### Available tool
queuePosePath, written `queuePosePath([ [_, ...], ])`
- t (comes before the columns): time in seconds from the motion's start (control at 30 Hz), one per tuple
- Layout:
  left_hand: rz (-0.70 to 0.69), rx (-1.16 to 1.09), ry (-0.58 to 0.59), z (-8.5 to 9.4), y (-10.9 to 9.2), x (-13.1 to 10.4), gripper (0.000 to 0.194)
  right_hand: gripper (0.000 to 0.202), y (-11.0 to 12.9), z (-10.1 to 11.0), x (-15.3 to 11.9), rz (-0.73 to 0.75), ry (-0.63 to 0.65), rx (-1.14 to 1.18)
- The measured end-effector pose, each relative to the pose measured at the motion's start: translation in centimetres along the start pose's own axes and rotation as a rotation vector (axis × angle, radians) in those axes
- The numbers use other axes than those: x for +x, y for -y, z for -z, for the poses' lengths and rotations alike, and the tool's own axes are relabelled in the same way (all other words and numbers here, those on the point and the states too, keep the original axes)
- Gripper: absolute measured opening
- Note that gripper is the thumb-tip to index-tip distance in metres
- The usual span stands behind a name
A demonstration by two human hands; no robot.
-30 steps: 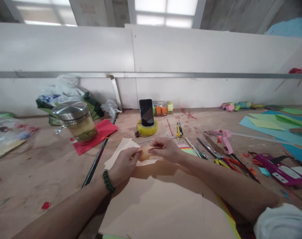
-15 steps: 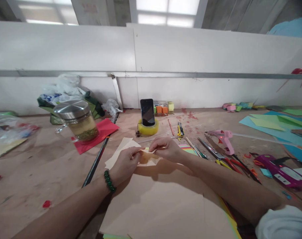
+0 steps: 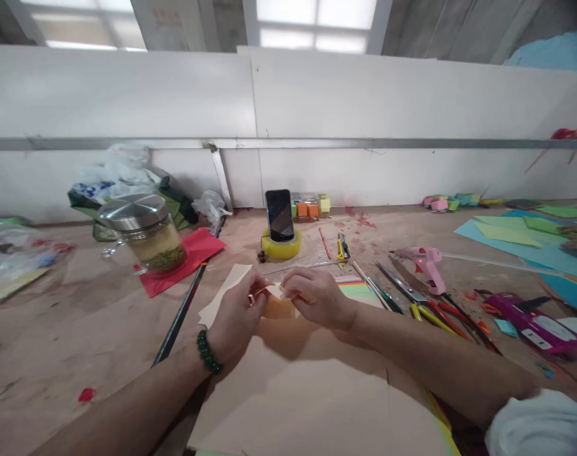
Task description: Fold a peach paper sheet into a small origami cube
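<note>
My left hand (image 3: pixel 238 311), with a green bead bracelet (image 3: pixel 208 352) at its wrist, pinches the left side of a small piece of peach paper (image 3: pixel 279 308). On the other side, my right hand (image 3: pixel 319 297) has its fingers curled and pressed on the same piece. The piece is bent up between the fingertips, and its far side is partly hidden. Below both hands lies a stack of large peach sheets (image 3: pixel 307 392). More peach strips (image 3: pixel 225 288) lie just beyond my left hand.
A phone (image 3: pixel 279 215) stands in a yellow tape roll (image 3: pixel 281 246). Left: a lidded glass jar of tea (image 3: pixel 158 244) on red paper (image 3: pixel 200 247). Right: a box cutter (image 3: pixel 343 247), scissors (image 3: pixel 402 284), yellow-and-red-handled pliers, a pink glue gun (image 3: pixel 428 266) and a purple device (image 3: pixel 538 323).
The small piece is lifted and bent more between my fingers. My right hand has curled in more, with its back turned up. The view has shifted slightly.
</note>
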State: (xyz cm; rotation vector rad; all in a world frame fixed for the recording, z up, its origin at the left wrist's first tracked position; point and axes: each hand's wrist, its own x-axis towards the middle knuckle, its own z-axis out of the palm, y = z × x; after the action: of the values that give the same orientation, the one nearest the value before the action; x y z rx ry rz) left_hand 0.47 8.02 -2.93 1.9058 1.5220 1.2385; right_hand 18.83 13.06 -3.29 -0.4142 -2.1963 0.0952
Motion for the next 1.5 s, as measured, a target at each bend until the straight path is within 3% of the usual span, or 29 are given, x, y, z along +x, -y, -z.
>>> queuePosePath([
  [0.13, -0.035, 0.017, -0.016, -0.1, 0.2, -0.1, 0.006, 0.020, 0.2, -0.2, -0.1, 0.042, -0.009, 0.038],
  [0.23, -0.113, 0.049, -0.032, 0.1, 0.3, -0.1, 0.008, 0.017, 0.3, 0.3, 0.0, -0.012, 0.024, 0.213],
  [0.37, -0.349, 0.190, -0.098, 0.7, 0.0, -0.2, 0.015, 0.011, 0.2, 1.5, 0.5, -0.245, 0.090, 0.565],
  [0.47, -0.522, 0.286, -0.134, 1.0, -0.3, -0.2, 0.021, 0.015, 0.0, 1.6, 0.9, -0.458, 0.019, 0.570],
  [0.57, -0.621, 0.347, -0.151, 1.2, -0.5, -0.2, 0.023, 0.016, 0.0, 1.0, 1.1, -0.554, 0.013, 0.488],
  [0.87, -0.734, 0.399, -0.156, 1.3, -0.6, -0.4, 0.022, 0.010, 1.3, 0.5, 1.2, -0.545, 0.021, 0.477],
  [1.27, -0.795, 0.428, -0.148, 1.3, -0.5, -0.4, 0.023, 0.015, 0.8, 0.0, 1.1, -0.604, 0.040, 0.664],
  [1.5, -0.802, 0.458, -0.161, 1.3, -0.9, -0.4, 0.024, 0.012, 1.5, -0.1, 1.2, -0.538, 0.008, 0.498],
])
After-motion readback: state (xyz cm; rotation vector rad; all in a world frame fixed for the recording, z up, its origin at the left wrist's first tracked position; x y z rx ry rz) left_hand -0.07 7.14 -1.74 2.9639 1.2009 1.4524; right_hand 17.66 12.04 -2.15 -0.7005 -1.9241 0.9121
